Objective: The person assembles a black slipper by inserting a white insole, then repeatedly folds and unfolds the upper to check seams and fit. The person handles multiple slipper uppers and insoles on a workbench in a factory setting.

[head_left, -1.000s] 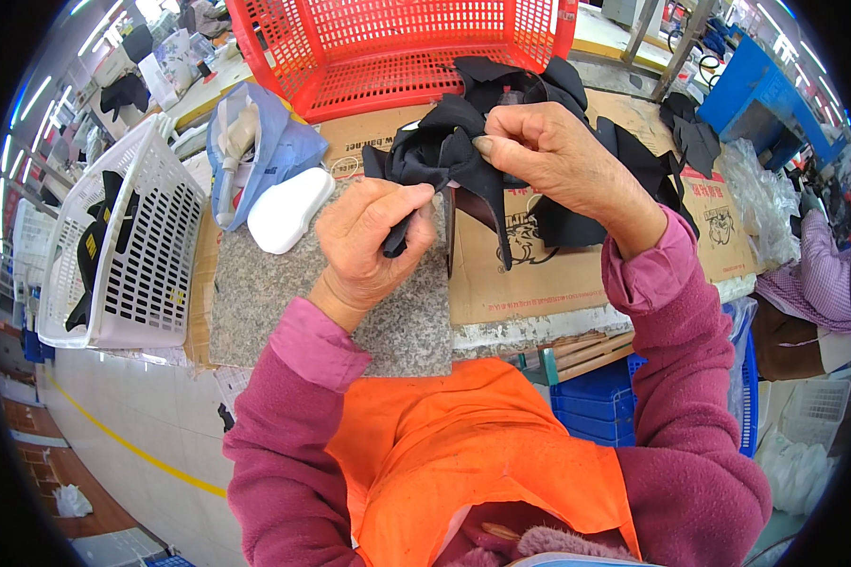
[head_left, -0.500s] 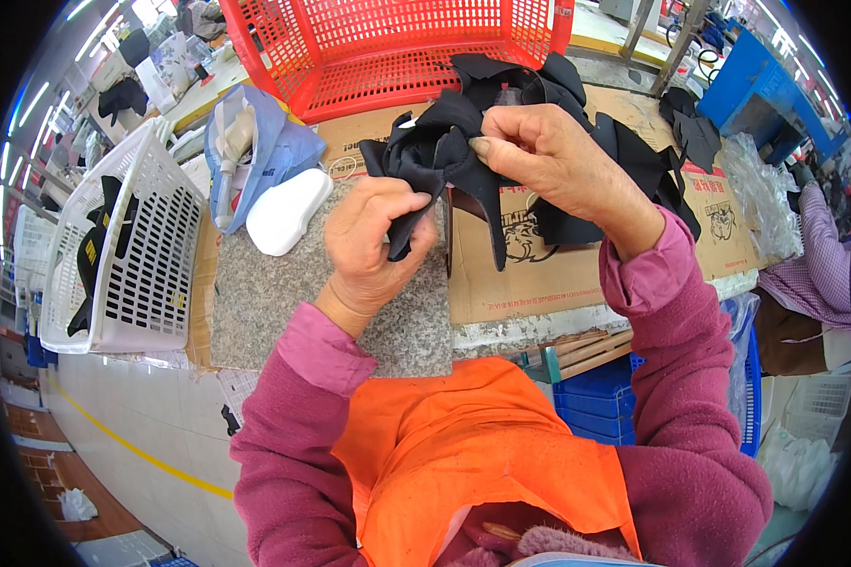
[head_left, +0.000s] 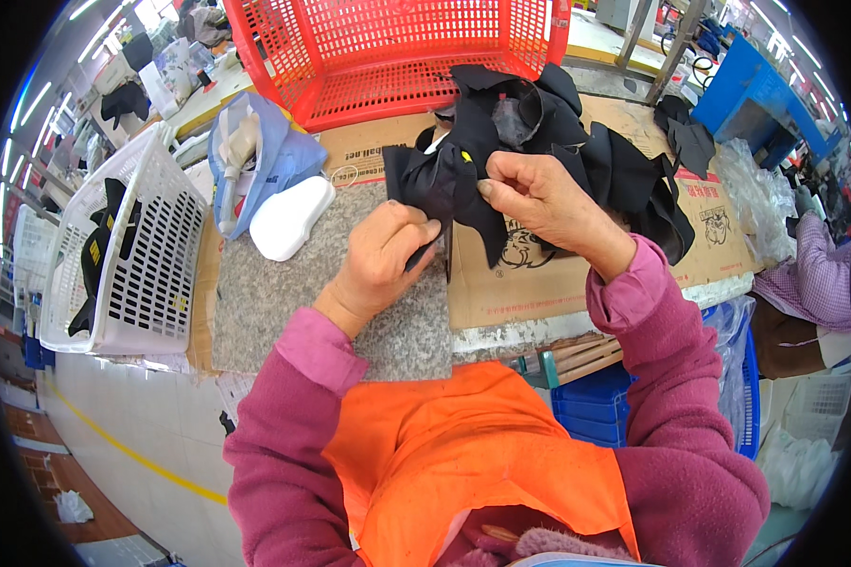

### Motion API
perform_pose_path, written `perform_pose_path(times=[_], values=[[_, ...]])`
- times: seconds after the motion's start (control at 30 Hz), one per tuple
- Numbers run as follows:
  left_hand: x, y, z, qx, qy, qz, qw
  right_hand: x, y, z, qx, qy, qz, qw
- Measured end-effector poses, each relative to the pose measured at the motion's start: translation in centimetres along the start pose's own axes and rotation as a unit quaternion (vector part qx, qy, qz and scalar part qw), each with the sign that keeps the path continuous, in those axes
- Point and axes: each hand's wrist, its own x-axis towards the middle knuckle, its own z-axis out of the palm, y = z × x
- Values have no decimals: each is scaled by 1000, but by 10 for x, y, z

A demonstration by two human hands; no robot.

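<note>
A limp black fabric piece [head_left: 435, 185] with a small yellow mark hangs between my hands, above the speckled grey slab and the cardboard. My left hand [head_left: 380, 257] pinches its lower left edge between thumb and fingers. On its right side, my right hand [head_left: 539, 200] is closed with thumb against forefinger, gripping the fabric's edge. Just behind lies a heap of black fabric pieces [head_left: 624, 170]. A white sole-shaped form [head_left: 291, 215] rests on the slab [head_left: 331, 321], left of my left hand.
A red plastic basket [head_left: 397, 87] stands at the back. On the left is a white basket [head_left: 151, 274] holding black pieces, beside a blue bag [head_left: 298, 159]. Cardboard [head_left: 558, 293] covers the table's right part. Clear plastic [head_left: 756, 203] and another person's sleeve [head_left: 818, 260] show at right.
The black fabric piece has been turned and spread, so its yellow mark now shows. My left hand has shifted slightly right and down; my right hand has dropped a little.
</note>
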Motion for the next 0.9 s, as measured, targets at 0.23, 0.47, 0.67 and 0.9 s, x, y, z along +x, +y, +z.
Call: perform_pose_path(times=[0.23,0.47,0.67,0.9], values=[[6,0,-13,-74,-93,37,992,-3,-2,2,-98,45,-52,993],[57,-18,-29,1,104,-143,984,0,-15,-3,-127,64,-61,988],[67,-37,-11,73,-62,-116,989,-1,-17,-1,-107,60,-40,992],[62,-42,-14,85,-90,-93,988,2,-12,3,-164,108,-137,971]])
